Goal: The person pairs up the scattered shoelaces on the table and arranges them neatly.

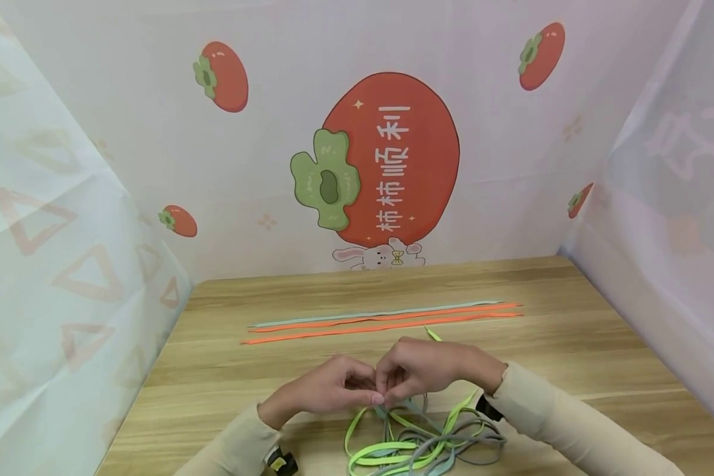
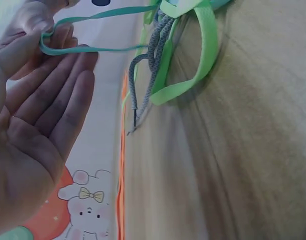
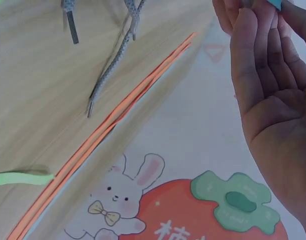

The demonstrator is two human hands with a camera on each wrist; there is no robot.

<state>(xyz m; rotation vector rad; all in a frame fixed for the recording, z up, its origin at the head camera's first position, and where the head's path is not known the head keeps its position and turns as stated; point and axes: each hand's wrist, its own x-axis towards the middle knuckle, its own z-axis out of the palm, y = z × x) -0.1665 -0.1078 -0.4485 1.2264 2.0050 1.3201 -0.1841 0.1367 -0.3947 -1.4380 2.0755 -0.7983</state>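
Above the tabletop, my left hand (image 1: 327,387) and right hand (image 1: 422,369) meet fingertip to fingertip. Both pinch a teal shoelace (image 2: 93,49), which bends in a narrow loop at the fingers in the left wrist view. The lace runs down into a loose tangle beneath the hands. In that pile lie a lime green shoelace (image 1: 371,455) and a grey shoelace (image 1: 490,439) with dark tips, along with more teal. At the right wrist view's top edge, a bit of teal shows at the right fingertips. The exact grip point is partly hidden by the fingers.
Farther back on the wooden table (image 1: 214,370), two orange shoelaces (image 1: 333,335) and a light blue shoelace (image 1: 381,313) lie stretched side by side. One lime green end (image 1: 433,334) reaches toward them. Printed sheets (image 1: 262,145) wall in the back and sides.
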